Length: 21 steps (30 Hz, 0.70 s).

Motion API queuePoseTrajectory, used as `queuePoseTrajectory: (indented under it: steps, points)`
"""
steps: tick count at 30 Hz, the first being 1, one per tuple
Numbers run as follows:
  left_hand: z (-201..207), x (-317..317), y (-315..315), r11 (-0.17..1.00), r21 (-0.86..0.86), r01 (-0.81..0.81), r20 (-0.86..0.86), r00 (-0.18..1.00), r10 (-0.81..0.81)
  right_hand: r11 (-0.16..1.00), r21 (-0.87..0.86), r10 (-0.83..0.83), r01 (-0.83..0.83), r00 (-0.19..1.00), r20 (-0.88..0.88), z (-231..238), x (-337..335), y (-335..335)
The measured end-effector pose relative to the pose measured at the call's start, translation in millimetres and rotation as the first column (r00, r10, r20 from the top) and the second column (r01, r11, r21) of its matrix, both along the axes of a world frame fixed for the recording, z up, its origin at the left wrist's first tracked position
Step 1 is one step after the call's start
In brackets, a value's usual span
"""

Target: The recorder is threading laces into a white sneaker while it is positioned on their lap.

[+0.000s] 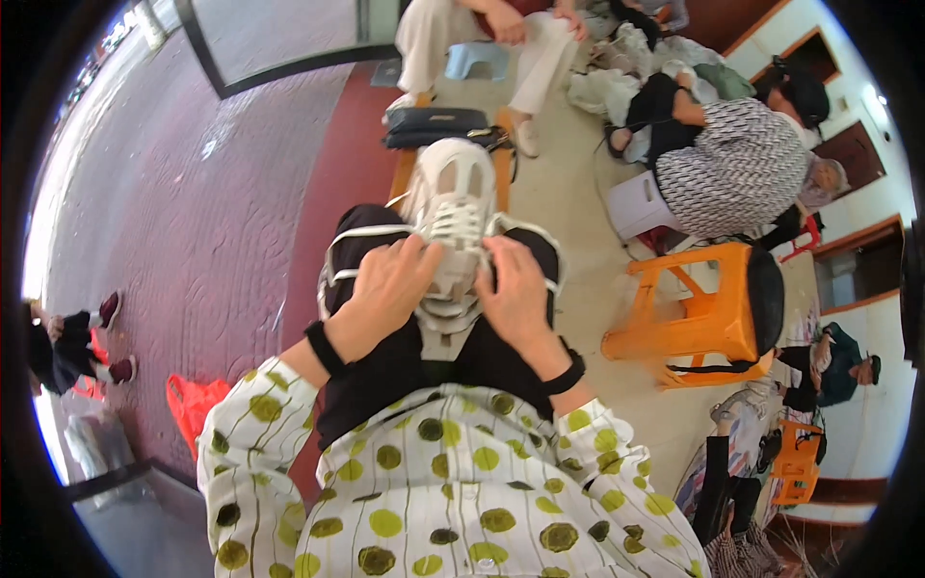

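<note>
A white sneaker (445, 178) rests between my knees, toe pointing away from me. White shoelace (458, 220) crosses its front in several rows, and long loose lengths drape over both thighs. On the sneaker's left side, near the upper eyelets, my left hand (393, 281) is closed with its fingertips on the lace. My right hand (514, 287) is closed at the matching spot on the right, thumb and fingers pinched by the lace edge. The fingertips partly hide what they grip.
Beyond the sneaker, a dark pouch (438, 123) lies on a wooden bench (403, 178). A seated person (429, 43) faces me. To the right stand orange stools (713, 299), and a person in a patterned top (737, 164) bends over. A red bag (193, 400) lies left.
</note>
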<state>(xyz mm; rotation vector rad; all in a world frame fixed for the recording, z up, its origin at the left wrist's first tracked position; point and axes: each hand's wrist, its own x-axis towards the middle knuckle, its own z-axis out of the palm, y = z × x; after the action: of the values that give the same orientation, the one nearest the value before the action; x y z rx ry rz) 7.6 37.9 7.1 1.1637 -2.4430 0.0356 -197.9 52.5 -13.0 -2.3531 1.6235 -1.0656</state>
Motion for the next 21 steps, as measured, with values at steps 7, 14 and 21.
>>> queuePoseTrajectory:
  steps: [7,14,21]
  points:
    - [14.6,-10.1,5.0,0.997,0.037,-0.065,0.317,0.947,0.050,0.996,-0.076,0.046,-0.046,0.999,0.007,-7.4,3.4,5.8]
    - [18.1,-20.6,5.2,0.993,-0.042,-0.106,0.433,0.894,0.114,0.995,-0.093,0.046,-0.047,0.999,-0.008,-2.1,-0.3,8.5]
    - [26.0,-28.2,4.8,0.987,0.024,-0.158,0.474,0.871,0.127,0.995,-0.086,0.052,-0.053,0.998,-0.018,-3.7,-0.2,10.1]
